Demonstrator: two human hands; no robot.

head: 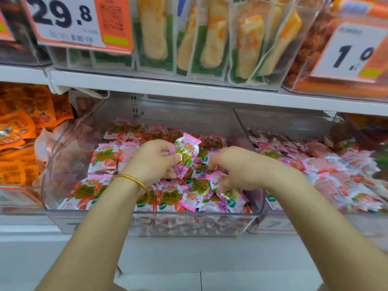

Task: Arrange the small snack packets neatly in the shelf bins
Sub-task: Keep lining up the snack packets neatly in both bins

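A clear plastic shelf bin [147, 223] in the middle holds several small pink and red snack packets with gold labels. My left hand [155, 160], with a gold bangle on the wrist, grips a purple-pink packet [185, 154] lifted above the pile. My right hand [237, 166] reaches down into the pile with curled fingers and pinches another purple-pink packet [216, 181] lying among the others. Red strawberry-print packets [102, 158] lie flat in rows at the bin's left side.
A second clear bin [304, 225] on the right holds several pale pink packets. Orange packets [21, 131] fill the bin at left. The white shelf edge [189, 89] above carries bins of long yellow-green packets and price tags.
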